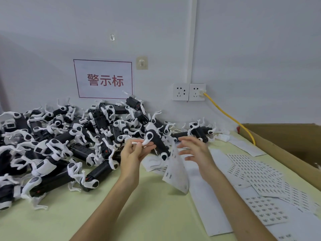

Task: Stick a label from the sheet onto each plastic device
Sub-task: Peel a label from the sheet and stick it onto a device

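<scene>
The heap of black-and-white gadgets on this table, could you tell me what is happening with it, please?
A person is partway through a labelling job. The left hand pinches one device by a white arm, lifted above the table. The right hand is open beside it, fingers spread and blurred. A curled label sheet hangs just below the device; what holds it is unclear. The pile of devices lies to the left, and more label sheets lie to the right.
</scene>
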The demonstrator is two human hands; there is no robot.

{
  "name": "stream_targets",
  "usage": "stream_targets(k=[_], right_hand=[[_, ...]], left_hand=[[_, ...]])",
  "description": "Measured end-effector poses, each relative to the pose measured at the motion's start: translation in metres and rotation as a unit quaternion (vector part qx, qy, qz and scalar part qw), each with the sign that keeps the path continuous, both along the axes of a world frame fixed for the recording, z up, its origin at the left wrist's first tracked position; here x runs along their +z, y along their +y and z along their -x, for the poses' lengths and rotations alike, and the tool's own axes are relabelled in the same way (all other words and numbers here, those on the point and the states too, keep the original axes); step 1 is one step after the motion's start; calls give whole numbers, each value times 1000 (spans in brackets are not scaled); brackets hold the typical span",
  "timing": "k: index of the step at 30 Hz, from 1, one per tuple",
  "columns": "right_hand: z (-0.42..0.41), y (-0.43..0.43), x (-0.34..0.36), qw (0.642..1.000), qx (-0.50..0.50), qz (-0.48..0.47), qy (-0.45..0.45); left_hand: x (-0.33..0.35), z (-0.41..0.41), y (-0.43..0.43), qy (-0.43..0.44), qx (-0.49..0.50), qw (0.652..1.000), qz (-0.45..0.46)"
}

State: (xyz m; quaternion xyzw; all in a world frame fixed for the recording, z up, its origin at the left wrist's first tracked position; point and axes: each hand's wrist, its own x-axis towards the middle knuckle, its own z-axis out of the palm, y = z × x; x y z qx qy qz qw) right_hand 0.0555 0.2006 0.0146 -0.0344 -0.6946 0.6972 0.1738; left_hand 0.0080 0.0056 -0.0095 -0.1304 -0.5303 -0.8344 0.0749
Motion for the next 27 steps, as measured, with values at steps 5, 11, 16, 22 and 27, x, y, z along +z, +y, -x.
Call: stream_targets(k=[5,11,16,22,27], right_hand=[[4,-25,-14,992,43,-113,26],[5,-33,-16,992,67,-102,40],[-1,-35,-11,987,118,-105,24],[-5,-36,-9,979,186,-87,9],[-9,-42,-10,974,210,-87,12]], left_hand=[[1,-2,-2,-55,-113,990,-71],[1,1,-6,-96,-162,967,-173],[0,3,-7,-115,-190,955,-195],[2,3,-7,-70,-193,975,-88],[0,-2,0,-73,-202,977,14]])
